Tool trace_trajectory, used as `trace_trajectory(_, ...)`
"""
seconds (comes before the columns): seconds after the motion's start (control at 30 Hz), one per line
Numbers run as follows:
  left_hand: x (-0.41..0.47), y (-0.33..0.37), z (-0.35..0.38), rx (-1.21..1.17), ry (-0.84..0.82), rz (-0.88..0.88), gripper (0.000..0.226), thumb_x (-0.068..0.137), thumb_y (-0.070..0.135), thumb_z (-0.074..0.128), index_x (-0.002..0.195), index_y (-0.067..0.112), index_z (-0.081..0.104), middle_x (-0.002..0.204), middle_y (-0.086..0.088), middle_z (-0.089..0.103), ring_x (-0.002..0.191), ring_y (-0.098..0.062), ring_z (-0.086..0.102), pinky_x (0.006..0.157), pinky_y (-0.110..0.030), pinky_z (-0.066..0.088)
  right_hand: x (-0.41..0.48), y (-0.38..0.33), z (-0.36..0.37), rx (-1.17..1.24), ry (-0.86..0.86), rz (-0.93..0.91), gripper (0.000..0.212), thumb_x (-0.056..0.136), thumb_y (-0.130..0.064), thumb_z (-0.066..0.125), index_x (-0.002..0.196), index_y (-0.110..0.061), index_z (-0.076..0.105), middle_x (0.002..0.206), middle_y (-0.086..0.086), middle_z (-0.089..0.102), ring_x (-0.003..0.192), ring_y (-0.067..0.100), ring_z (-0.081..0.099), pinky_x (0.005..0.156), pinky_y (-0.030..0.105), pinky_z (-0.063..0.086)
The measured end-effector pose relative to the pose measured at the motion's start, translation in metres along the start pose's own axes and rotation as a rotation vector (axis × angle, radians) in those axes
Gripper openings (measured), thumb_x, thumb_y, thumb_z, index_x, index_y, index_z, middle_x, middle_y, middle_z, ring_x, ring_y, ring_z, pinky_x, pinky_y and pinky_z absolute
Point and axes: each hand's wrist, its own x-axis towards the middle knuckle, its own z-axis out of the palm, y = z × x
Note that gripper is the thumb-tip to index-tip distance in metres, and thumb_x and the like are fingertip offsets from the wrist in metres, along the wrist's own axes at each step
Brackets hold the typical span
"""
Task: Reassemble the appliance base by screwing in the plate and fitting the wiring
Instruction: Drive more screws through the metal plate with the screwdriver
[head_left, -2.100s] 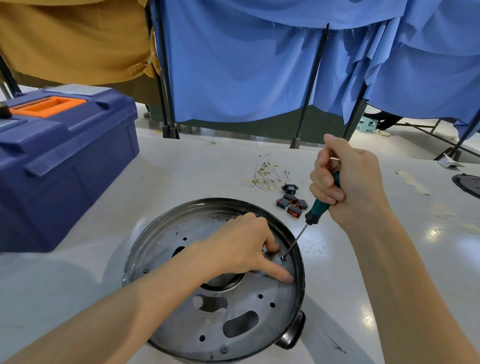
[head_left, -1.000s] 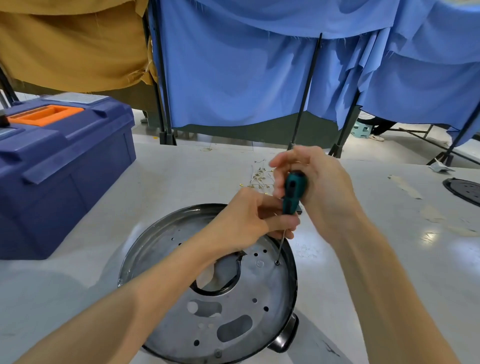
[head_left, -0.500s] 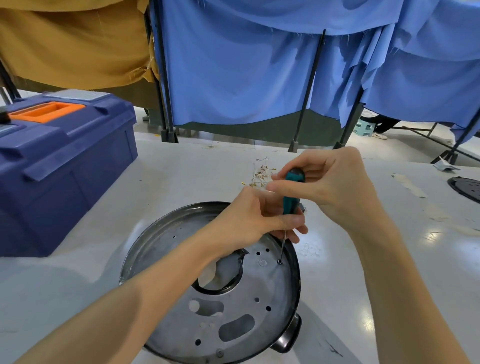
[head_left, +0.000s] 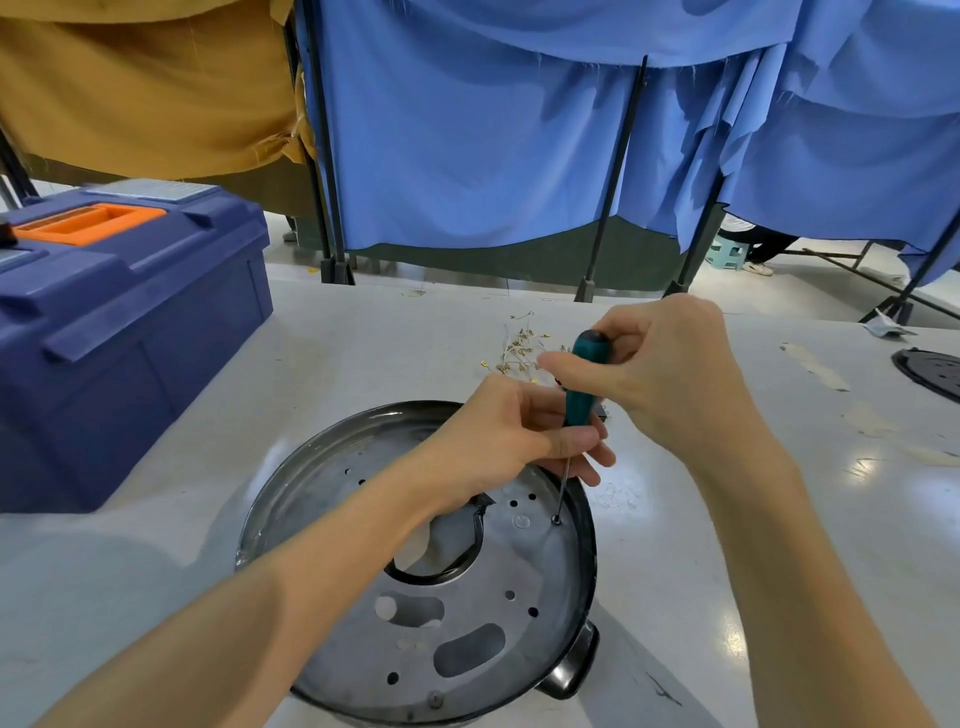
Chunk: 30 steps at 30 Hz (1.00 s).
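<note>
The round appliance base (head_left: 584, 582) lies upside down on the white table, its grey metal plate (head_left: 519, 613) with holes and cut-outs facing up. A teal-handled screwdriver (head_left: 582, 384) stands nearly upright, its tip on a screw (head_left: 557, 519) near the plate's right edge. My right hand (head_left: 660, 369) grips the top of the handle. My left hand (head_left: 514, 436) pinches the lower handle and shaft, steadying it. A bundle of thin wires with gold terminals (head_left: 519, 353) lies on the table behind my hands.
A dark blue toolbox (head_left: 119, 322) with an orange handle stands at the left. A black round part (head_left: 930, 371) sits at the table's right edge. Blue and mustard curtains on black stands hang behind the table.
My left hand lifted off the plate and took hold of the screwdriver's lower handle. The screwdriver swung from slanted to nearly upright, and my right hand shifted to the handle's top.
</note>
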Motion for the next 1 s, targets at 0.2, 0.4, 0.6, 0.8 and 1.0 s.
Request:
trace_trajectory(0.2, 0.001, 0.004, -0.007, -0.005, -0.137, -0.012, 0.014, 0.094, -0.003, 0.054, 0.098, 0.0, 0.067, 0.097, -0.017, 0.074, 0.084, -0.028, 0.071, 0.08, -0.029, 0.054, -0.001, -0.004, -0.008, 0.009, -0.176, -0.048, 0.027, 0.075, -0.051, 0.068, 0.078, -0.025, 0.073, 0.06, -0.007, 0.061, 0.053, 0.013, 0.056, 0.055, 0.028, 0.051)
trace_trajectory(0.4, 0.0, 0.002, -0.004, -0.044, -0.11, -0.022, 0.021, 0.09, 0.003, 0.063, 0.11, -0.003, 0.066, 0.103, -0.017, 0.073, 0.095, -0.034, 0.071, 0.094, -0.043, 0.054, -0.002, -0.004, -0.003, -0.165, -0.067, -0.021, 0.039, 0.079, -0.034, 0.068, 0.064, 0.0, 0.061, 0.053, 0.014, 0.054, 0.052, 0.026, 0.051, 0.054, 0.039, 0.049)
trace_trajectory(0.6, 0.005, 0.002, -0.004, -0.056, -0.089, -0.032, 0.015, 0.091, -0.001, 0.059, 0.097, 0.002, 0.072, 0.09, -0.016, 0.074, 0.083, -0.034, 0.073, 0.082, -0.036, 0.058, -0.008, -0.013, 0.017, -0.466, 0.057, 0.034, 0.057, 0.088, -0.059, 0.05, 0.05, -0.019, 0.036, 0.049, -0.004, 0.035, 0.051, 0.018, 0.038, 0.049, 0.029, 0.026)
trace_trajectory(0.8, 0.004, 0.003, -0.012, -0.083, -0.222, -0.05, 0.014, 0.094, 0.001, 0.056, 0.103, -0.004, 0.066, 0.102, -0.019, 0.072, 0.09, -0.032, 0.071, 0.084, -0.03, 0.054, 0.014, -0.008, 0.006, 0.705, -0.098, 0.04, 0.052, 0.085, -0.059, 0.06, 0.068, -0.011, 0.073, 0.065, 0.003, 0.071, 0.066, 0.023, 0.07, 0.068, 0.03, 0.057)
trace_trajectory(1.0, 0.008, -0.003, -0.004, -0.096, -0.322, -0.008, 0.016, 0.094, 0.002, 0.058, 0.106, -0.003, 0.066, 0.1, -0.022, 0.07, 0.092, -0.038, 0.068, 0.09, -0.039, 0.052, 0.023, -0.001, 0.018, 1.418, -0.837, 0.206, 0.07, 0.094, -0.049, 0.054, 0.037, -0.009, 0.043, 0.031, 0.006, 0.039, 0.021, 0.017, 0.041, 0.03, 0.015, 0.036)
